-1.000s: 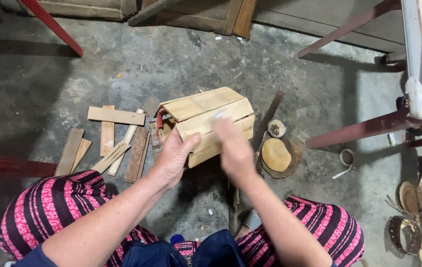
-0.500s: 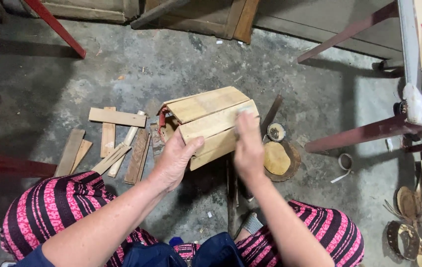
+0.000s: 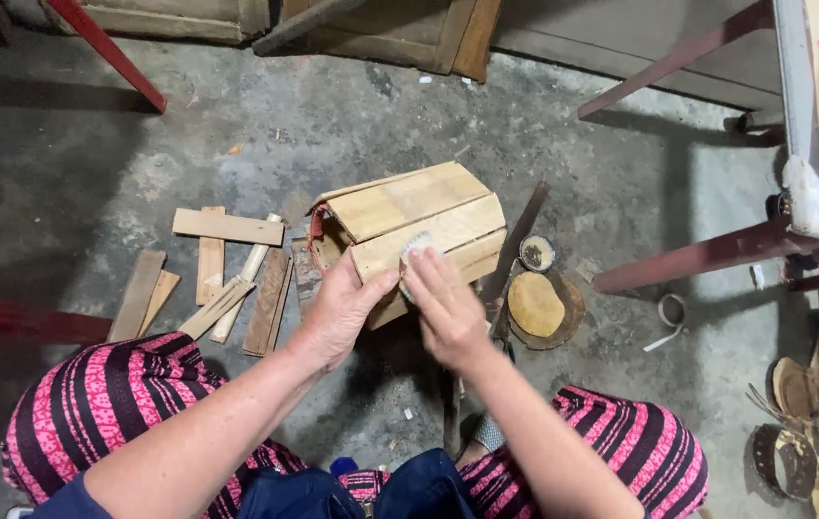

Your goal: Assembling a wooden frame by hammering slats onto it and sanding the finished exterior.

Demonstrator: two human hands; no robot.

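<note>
Landmark for all places: the wooden barrel form [image 3: 409,231], a faceted shell of pale slats lying on its side on the concrete floor [image 3: 140,163].

The form's long axis ran from its open end, which faced the loose slats [image 3: 222,274], up and away toward a dark flat bar [image 3: 517,245]. It lay directly beyond both hands, just past the knees.

My left hand [image 3: 337,312] cupped the form's near lower edge close to the open end, fingers curled loosely, thumb up against a slat; a steadying hold, not a full clasp. My right hand [image 3: 443,303] lay flat on the near face, fingers nearly straight, pressing a small pale pad [image 3: 414,248] onto the wood. I could not tell what the pad was; only a corner showed past the fingertips. Both hands were in contact; the right sat farther along the axis.

Counts:
- barrel form: one
- loose slats beside the open end: about eight, some overlapping, so the count is uncertain
- round wooden disc [image 3: 536,303] past the closed end: one, on a darker round base
- small round tin [image 3: 536,253] just above the disc: one
- tape roll [image 3: 671,310] beyond the disc: one

Red metal legs [image 3: 688,259] stood well apart, farther past the disc.
</note>
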